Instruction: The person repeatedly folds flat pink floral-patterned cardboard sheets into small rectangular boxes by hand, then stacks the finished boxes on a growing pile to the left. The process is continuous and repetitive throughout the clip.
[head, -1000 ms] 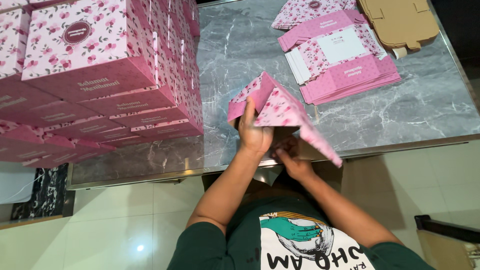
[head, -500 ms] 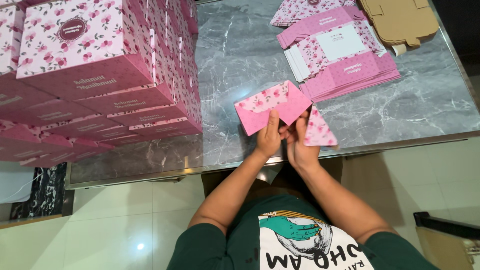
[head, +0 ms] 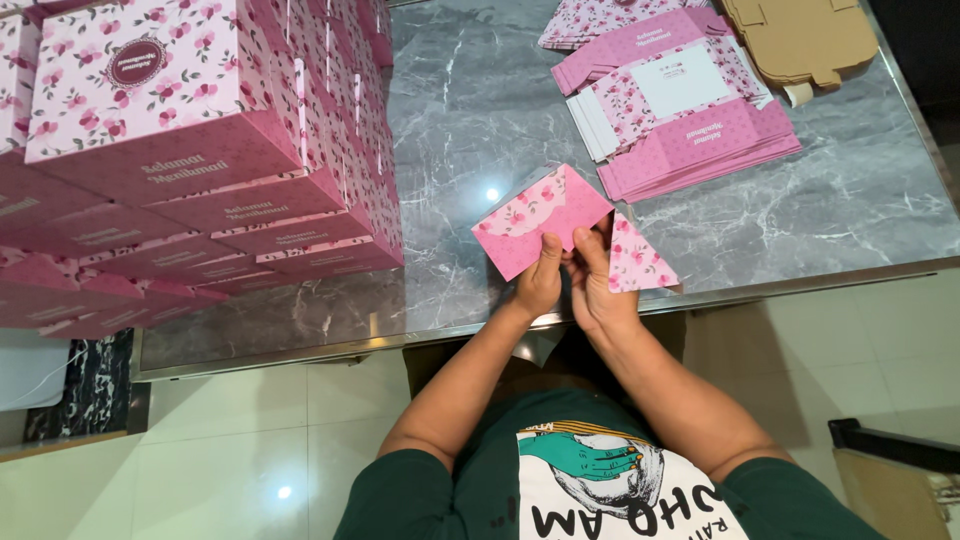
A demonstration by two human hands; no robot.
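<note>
Several assembled pink boxes [head: 200, 160] were stacked in rows along the left of the marble table [head: 470, 100], filling that side and leaving the middle bare as a work area. At the far right lay a pile of flat pink blanks [head: 680, 120], fanned and within arm's reach, likely so the next sheet could be drawn off; a brown cardboard piece [head: 800, 35] sat just beyond them at the corner. Near the front edge, above the tabletop, the person held one partly folded blank [head: 545, 215] in both hands. The left hand [head: 540, 285] had its fingers closed on the lower edge of the wide panel, thumb on top, seemingly to steady it. The right hand [head: 598, 285] was clamped on the fold beside it, where a floral flap [head: 638, 260] stuck out to the right, apparently pinched there so the crease would bend cleanly
</note>
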